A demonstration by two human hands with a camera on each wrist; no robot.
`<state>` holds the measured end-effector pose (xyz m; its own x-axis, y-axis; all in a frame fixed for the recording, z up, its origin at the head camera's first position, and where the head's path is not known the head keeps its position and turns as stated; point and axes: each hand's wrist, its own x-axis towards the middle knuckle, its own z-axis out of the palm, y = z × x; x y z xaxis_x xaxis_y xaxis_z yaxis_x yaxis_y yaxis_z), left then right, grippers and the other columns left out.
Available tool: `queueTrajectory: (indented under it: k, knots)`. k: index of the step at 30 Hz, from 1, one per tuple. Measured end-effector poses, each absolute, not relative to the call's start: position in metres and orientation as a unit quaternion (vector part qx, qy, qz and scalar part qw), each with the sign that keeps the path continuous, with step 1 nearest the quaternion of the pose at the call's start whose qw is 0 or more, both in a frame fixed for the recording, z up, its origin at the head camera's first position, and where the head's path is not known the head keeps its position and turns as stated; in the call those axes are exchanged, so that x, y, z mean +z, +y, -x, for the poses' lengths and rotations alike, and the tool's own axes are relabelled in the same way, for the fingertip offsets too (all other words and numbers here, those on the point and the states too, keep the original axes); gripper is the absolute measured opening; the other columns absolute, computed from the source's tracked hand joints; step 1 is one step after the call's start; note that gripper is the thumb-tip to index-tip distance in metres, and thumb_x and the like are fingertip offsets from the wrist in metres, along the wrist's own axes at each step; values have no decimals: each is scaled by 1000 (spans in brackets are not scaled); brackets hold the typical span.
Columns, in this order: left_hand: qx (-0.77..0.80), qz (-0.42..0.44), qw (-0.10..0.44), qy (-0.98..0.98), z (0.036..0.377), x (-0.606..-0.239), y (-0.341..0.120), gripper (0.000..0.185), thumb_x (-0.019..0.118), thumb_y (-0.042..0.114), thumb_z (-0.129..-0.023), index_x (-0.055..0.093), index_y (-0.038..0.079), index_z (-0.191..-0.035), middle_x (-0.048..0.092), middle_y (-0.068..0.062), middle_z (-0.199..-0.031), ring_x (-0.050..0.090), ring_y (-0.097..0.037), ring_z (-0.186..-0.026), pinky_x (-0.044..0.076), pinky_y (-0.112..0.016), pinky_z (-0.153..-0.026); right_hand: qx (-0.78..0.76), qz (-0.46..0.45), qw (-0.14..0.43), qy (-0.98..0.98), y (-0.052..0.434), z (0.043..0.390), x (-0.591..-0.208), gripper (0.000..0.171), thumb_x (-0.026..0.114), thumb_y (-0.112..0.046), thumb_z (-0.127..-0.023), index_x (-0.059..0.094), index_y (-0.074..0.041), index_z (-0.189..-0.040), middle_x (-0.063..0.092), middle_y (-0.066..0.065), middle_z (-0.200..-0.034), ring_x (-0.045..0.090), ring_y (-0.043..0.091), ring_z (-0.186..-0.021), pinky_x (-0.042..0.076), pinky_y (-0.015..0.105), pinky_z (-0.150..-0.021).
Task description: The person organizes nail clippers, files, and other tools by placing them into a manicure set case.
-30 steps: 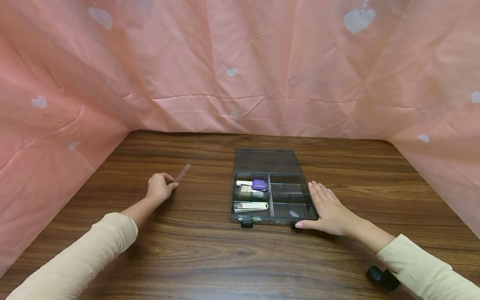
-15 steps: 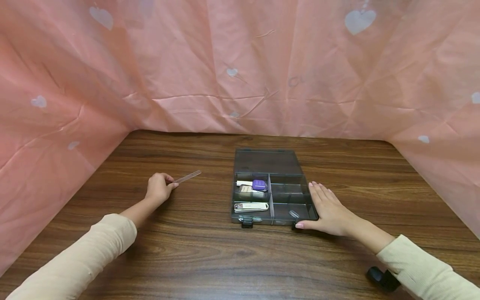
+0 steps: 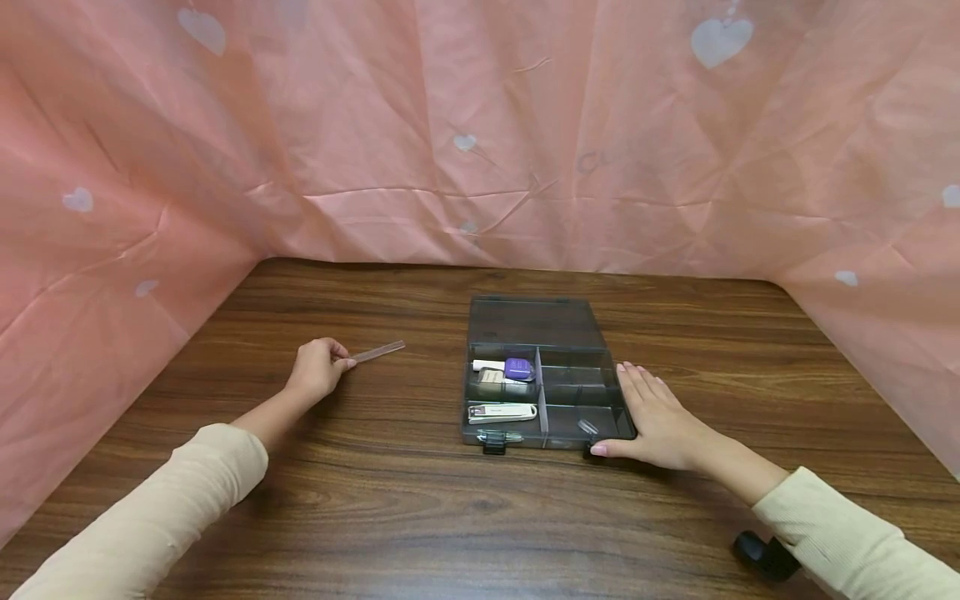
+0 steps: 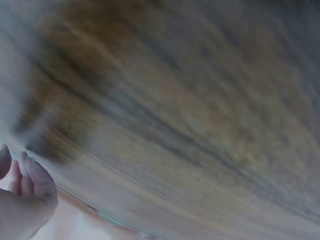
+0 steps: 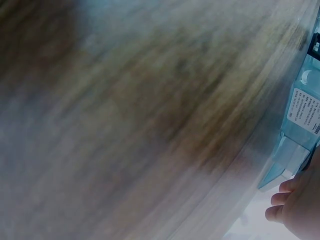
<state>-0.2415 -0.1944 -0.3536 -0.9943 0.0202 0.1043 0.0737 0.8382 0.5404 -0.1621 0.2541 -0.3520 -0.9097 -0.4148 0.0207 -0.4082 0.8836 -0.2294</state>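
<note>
My left hand (image 3: 317,368) pinches one end of a clear flat plastic strip (image 3: 381,351) above the left half of the table; its free end points right, toward the box. In the left wrist view only part of that hand (image 4: 30,200) shows, and the strip cannot be made out. A smoky see-through compartment box (image 3: 577,419) lies with its lid (image 3: 532,322) folded back. Along its right side rests my right hand (image 3: 660,425), fingers straight, thumb at the front latch. Inside are a purple nail polish bottle (image 3: 519,369), a cream bottle (image 3: 492,377) and a nail clipper (image 3: 502,413).
Small clear pieces (image 3: 587,427) lie in the box's front right compartment. A black object (image 3: 765,557) sits by the right sleeve, partly hidden. Pink curtain (image 3: 517,150) with hearts encloses the wooden table (image 3: 420,517) at the back and sides. A printed label (image 5: 304,111) shows on the box.
The clear strip has swung from pointing away to pointing right. My left hand has shifted slightly left and away from me. My right hand and the box have stayed put.
</note>
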Motion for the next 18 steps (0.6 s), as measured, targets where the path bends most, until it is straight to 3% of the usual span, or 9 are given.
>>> queueTrajectory:
  k: [18]
  knots:
    - [-273, 109, 98, -951, 245, -354, -196, 15, 61, 2, -87, 65, -11, -94, 68, -22, -85, 61, -25, -72, 51, -36, -65, -115, 208, 23, 971, 254, 161, -349, 114, 62, -65, -74, 15, 15, -141, 17, 35, -147, 16, 48, -136, 16, 61, -108]
